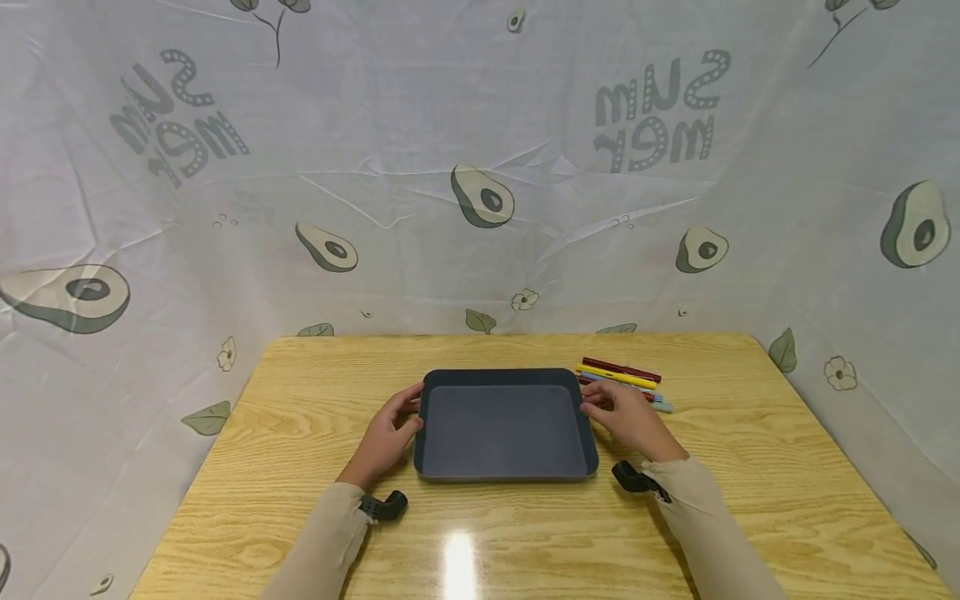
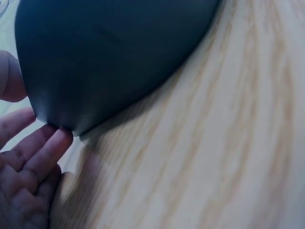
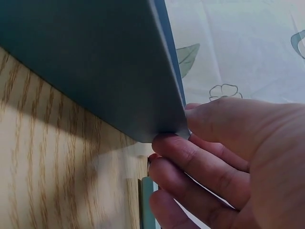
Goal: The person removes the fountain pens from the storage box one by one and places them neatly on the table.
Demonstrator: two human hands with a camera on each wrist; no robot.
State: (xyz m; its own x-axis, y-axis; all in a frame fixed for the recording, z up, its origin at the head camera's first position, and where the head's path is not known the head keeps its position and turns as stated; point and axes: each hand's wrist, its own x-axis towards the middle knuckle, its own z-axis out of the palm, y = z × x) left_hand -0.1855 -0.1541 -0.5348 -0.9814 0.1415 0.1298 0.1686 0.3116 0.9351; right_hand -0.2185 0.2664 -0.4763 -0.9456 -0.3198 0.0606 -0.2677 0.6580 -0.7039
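Note:
A shallow dark grey rectangular tray [image 1: 502, 433] lies over the middle of the wooden table, its inside bare. My left hand [image 1: 386, 437] grips its left side, thumb towards me and fingers further back; in the left wrist view the fingertips [image 2: 59, 136] meet the tray's edge. On the opposite side my right hand [image 1: 626, 417] holds the right edge. The right wrist view shows the thumb [image 3: 205, 119] at the rim and the index finger [image 3: 176, 148] against the lower edge of the tray wall [image 3: 95, 71].
Several pens, among them a yellow pen [image 1: 618, 377] and a dark red pen [image 1: 622, 369], lie behind and partly under my right hand. A white curtain [image 1: 420, 275] printed with avocados hangs along the back and sides of the wooden table [image 1: 315, 400].

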